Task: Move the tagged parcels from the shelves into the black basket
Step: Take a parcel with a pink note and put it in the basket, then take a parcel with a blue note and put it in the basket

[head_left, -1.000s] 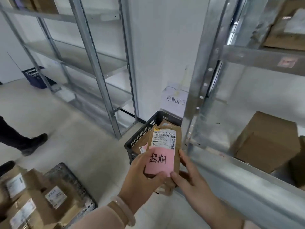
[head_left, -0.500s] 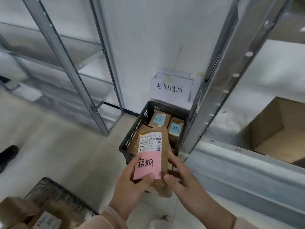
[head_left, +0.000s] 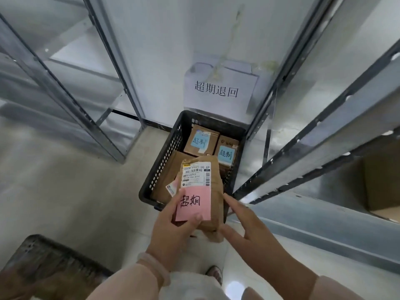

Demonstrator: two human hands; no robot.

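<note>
A brown paper parcel with a white shipping label and a pink handwritten tag hangs over the near edge of the black basket. My left hand grips its lower left side, thumb on the pink tag. My right hand is beside the parcel's right edge with fingers spread and straight, barely touching it. Inside the basket lie two boxes with blue tags and a larger brown parcel.
The basket stands on the floor against a white wall under a paper sign. Metal shelving rises close on the right with a cardboard box on it. Another metal rack stands left. A grey basket is at lower left.
The view has closed in on the black basket and tilted down. Both hands carried the parcel forward over its near edge. My right hand has loosened from the parcel's side.
</note>
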